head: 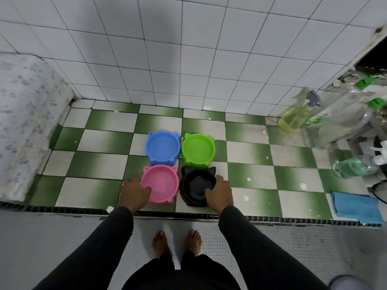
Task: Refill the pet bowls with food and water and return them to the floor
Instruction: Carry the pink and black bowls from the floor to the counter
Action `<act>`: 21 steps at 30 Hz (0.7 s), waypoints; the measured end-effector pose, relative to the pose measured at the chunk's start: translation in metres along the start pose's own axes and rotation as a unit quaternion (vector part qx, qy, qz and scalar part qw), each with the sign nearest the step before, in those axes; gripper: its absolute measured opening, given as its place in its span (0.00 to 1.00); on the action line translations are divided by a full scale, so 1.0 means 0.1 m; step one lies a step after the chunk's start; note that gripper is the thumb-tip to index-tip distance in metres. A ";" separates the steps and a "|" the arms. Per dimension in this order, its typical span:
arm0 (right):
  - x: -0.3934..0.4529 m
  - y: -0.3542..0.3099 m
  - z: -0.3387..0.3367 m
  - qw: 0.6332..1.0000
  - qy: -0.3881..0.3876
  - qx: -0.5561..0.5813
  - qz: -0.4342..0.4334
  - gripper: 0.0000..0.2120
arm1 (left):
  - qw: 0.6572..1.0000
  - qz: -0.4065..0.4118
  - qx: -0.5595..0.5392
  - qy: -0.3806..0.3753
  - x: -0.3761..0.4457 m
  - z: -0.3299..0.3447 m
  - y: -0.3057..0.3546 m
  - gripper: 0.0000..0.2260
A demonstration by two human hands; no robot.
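Green and white checkered tiles [249,153] carry four cat-eared pet bowls set close together in a square. At the back we see the blue bowl [163,148] on the left and the green bowl [198,149] just beside it on the right; both look bare inside, with no food or water that we can make out. In front of them sit the pink bowl [160,185] and the black bowl [198,186].

We see our left hand [134,193] grasping the pink bowl at its left rim, the thumb hooked over the edge into the basin and the fingers curled down the outer side. Its inside looks bare too. Our right hand [219,192] grips the black bowl at its right rim, thumb inside, fingers round the outside. Whether anything lies in the dark basin we cannot tell.

To the right, against the white tiled wall [188,49], stand a spray bottle [297,116] holding yellow liquid, clear plastic bottles [343,120] with green caps, and a lying bottle [354,166] with greenish liquid. A blue cloth [354,206] lies folded near the ledge edge. Our bare feet [177,243] stand on the grey floor below.
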State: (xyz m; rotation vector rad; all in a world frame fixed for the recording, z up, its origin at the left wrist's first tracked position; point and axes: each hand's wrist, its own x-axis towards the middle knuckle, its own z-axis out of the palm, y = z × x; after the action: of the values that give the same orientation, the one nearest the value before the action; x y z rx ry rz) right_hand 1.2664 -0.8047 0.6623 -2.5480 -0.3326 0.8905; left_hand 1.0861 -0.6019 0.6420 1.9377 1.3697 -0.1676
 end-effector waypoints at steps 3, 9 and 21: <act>0.02 -0.12 -0.13 0.997 -0.014 -0.064 -0.045 0.31 | 0.993 0.042 0.107 -0.026 -0.06 -0.25 0.18 0.16; 0.04 -0.46 -0.48 0.979 -0.061 -0.154 -0.114 0.20 | 0.977 0.083 0.185 -0.065 -0.22 -0.72 0.53 0.16; -0.25 -1.44 -0.98 0.922 -0.097 -0.222 -0.301 0.21 | 0.977 0.114 0.178 0.009 -0.75 -1.46 0.77 0.24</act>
State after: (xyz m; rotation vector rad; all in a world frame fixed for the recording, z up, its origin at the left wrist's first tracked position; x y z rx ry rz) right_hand 1.2973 -0.7159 0.8113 -2.4741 -1.4327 0.8827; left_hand 1.0767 -0.5777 0.8216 2.3820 1.1755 -0.3016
